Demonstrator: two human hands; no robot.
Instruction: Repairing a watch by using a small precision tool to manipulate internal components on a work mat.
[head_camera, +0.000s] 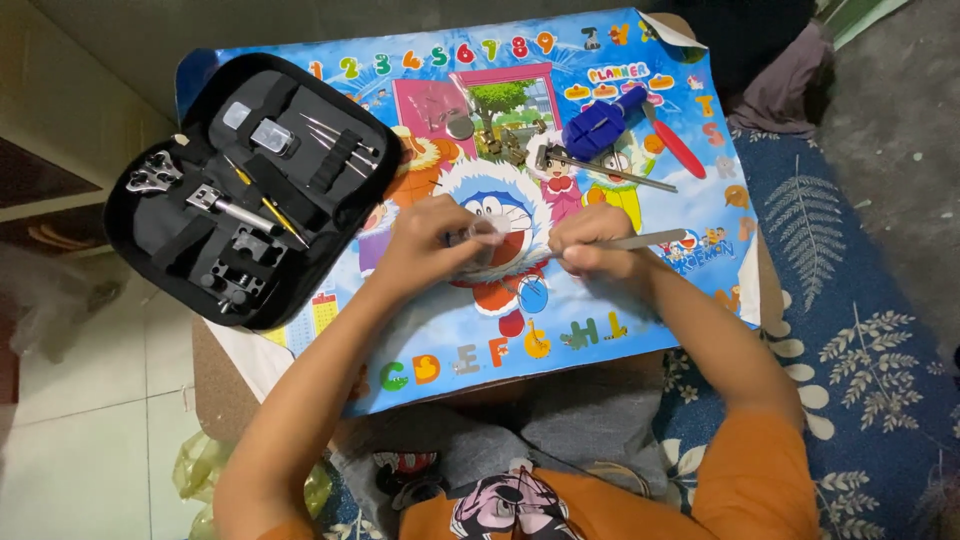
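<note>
My left hand (432, 243) pinches a small metal part (478, 238), mostly hidden by my fingers, over the middle of a colourful cartoon mat (600, 310). My right hand (592, 245) grips a slim metal tool (650, 240) whose tip points left toward that part. Both hands hover close together just above the mat.
An open black tool case (250, 190) with several small metal tools lies at the mat's left. A blue tool (600, 122), a red-handled tool (676, 146), a small hammer (600, 168) and small round metal parts (460, 127) sit at the mat's far side. Patterned blue rug (850, 300) on the right.
</note>
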